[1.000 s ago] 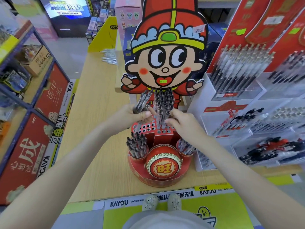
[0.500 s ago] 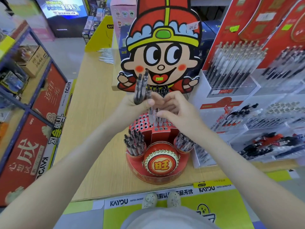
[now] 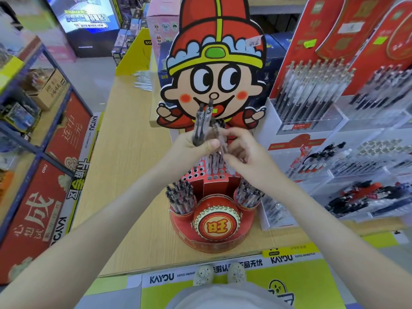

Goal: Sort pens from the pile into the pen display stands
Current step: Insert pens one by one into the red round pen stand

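Observation:
A red cartoon pen display stand (image 3: 211, 239) sits on the wooden table, with a perforated red rack (image 3: 198, 173) and two side cups full of pens (image 3: 180, 197). My left hand (image 3: 189, 148) grips a small bunch of clear black pens (image 3: 201, 121) upright above the rack. My right hand (image 3: 247, 157) pinches one clear pen (image 3: 220, 141) right beside that bunch, over the rack holes. Several pens stand in the rack under my fingers.
White tiered displays of black pens (image 3: 312, 94) fill the right side. A loose heap of pens (image 3: 142, 81) lies at the table's far end. A blue shelf with red boxes (image 3: 44, 175) runs along the left. The cartoon backboard (image 3: 214, 70) rises behind the stand.
My left hand lifted the pen bunch from beside the rack to upright above it. My right hand rose from the rack and now pinches a pen next to the bunch.

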